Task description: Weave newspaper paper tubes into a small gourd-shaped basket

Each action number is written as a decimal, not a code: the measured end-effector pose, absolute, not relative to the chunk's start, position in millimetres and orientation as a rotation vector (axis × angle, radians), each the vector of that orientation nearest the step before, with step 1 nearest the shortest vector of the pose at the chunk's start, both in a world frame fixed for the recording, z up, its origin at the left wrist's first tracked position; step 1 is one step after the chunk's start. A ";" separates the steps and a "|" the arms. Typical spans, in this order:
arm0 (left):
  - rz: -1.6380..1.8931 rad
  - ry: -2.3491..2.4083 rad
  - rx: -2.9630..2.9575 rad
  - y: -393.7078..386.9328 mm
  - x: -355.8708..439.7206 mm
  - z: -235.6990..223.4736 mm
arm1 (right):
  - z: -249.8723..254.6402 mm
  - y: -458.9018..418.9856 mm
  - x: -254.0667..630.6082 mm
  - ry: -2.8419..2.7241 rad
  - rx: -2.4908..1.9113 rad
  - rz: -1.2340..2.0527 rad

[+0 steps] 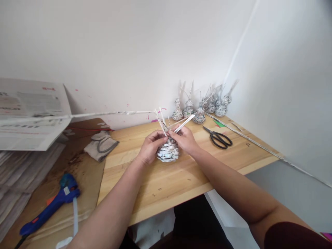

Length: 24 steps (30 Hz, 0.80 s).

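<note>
A small round woven piece made of rolled newspaper strips (168, 152) stands on the wooden board, with several loose strips sticking up from its top. My left hand (153, 143) is closed around its upper left side, thumb pressed near the top. From the right, my right hand (184, 138) pinches at the top, where paper strips (185, 122) slant up to the right. A long rolled paper strip (114, 113) runs out leftward from the piece. My fingers partly hide the woven top.
Several similar woven pieces (199, 114) stand along the wall at the back. Black-handled scissors (220, 139) and a long paper tube (249, 141) lie on the right of the board (166, 193). To the left are a grey cloth (100, 147), a blue glue gun (55, 200) and newspaper (33, 128).
</note>
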<state>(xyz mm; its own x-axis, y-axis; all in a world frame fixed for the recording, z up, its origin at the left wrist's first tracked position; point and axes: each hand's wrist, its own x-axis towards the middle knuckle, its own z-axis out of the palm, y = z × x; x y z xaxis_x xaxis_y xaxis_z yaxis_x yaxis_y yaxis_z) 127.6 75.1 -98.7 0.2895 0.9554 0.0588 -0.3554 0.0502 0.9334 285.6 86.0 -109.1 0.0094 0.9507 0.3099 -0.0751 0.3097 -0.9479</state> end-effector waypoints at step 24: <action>1.538 0.946 1.214 79.9 133.4 -109.5 | -94.2 79.3 292.1 -1.405 -0.924 1.101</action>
<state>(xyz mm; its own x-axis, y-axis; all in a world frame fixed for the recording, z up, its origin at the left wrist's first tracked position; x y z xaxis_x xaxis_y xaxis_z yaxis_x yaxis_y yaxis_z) 133.4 79.9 -109.5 -0.0802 0.9620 0.2612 -0.2007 -0.2722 0.9411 292.1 79.3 -94.2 -0.1242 0.9536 0.2742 -0.0376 0.2716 -0.9617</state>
